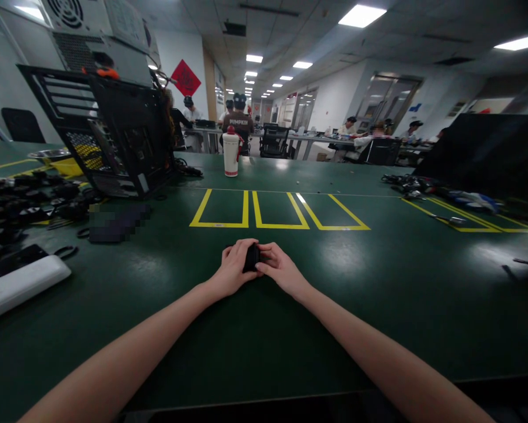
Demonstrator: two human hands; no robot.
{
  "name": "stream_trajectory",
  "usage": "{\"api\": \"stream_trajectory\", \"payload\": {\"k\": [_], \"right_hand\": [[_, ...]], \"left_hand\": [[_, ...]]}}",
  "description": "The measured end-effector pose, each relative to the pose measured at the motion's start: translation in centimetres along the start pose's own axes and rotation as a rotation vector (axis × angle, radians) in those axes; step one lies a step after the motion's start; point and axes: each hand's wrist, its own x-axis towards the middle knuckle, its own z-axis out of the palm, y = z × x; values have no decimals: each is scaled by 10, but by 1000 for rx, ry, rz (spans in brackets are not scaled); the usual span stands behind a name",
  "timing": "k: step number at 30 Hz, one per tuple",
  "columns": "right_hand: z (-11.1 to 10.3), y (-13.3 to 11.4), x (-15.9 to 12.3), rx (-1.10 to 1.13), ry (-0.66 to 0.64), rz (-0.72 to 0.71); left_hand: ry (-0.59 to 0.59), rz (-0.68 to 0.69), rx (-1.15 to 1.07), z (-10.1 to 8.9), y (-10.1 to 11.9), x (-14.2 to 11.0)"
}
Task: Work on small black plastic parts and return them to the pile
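Between my two hands is a small black block-like object [251, 258], low over or resting on the green table [264, 329]; its exact kind does not show. My left hand [234, 267] wraps over its left side and top, covering much of it. From the right, my right hand [281, 270] grips its near end, with thumb and fingers pressed against it. Just beyond my hands, yellow tape outlines [281, 227] mark the tabletop.
A black computer case [132, 141] stands at the left, near a pile of black parts [21, 200] and a white bar-shaped object [23, 288]. A white tumbler [231, 155] stands farther back. Cables [409, 185] lie at the right beside a dark panel [488, 158]. Several people sit beyond.
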Motion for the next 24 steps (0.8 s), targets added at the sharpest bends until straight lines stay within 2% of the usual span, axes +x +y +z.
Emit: {"api": "stream_trajectory", "payload": {"k": [4,11,14,18,24], "right_hand": [[4,0,-3,47,0,-47],[3,3,3,-79,151,-45],[2,3,3,-85,103,8],[1,1,1,7,9,-7],[4,2,0,-15,65,-39]], "left_hand": [[34,-15,6,5,-3,-2],[-17,-8,-16,-3,2,-2],[-29,-2,-26,-5,2,-2],[-46,6,-31,-6,1,-2],[-45,15,-33,-7,1,-2]]}}
